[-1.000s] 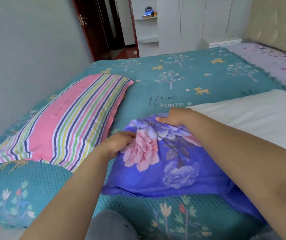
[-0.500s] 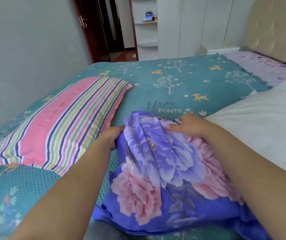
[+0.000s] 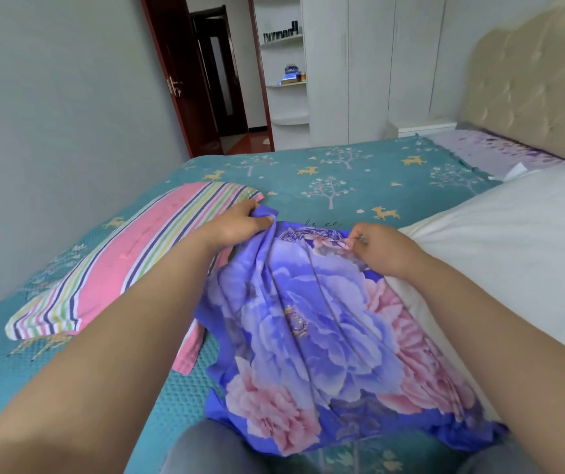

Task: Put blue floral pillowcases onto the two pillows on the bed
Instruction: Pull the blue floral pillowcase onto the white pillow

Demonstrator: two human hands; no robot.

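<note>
On teal bedspread [image 3: 342, 165]: blue floral pillowcase [image 3: 308, 323], lifted between striped pillow [image 3: 130, 254] and white pillow [image 3: 513, 241].
Far edge pinched at both corners: left hand [image 3: 240, 224] curled round bunched cloth, right hand [image 3: 380, 248] nipping hem.

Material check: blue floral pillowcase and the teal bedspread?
Blue floral pillowcase: thin woven cloth, slight sheen, falls in soft folds; probably cotton or polyester. Teal bedspread: thicker, matte, with a waffle-like raised texture; looks quilted or knitted.
</note>
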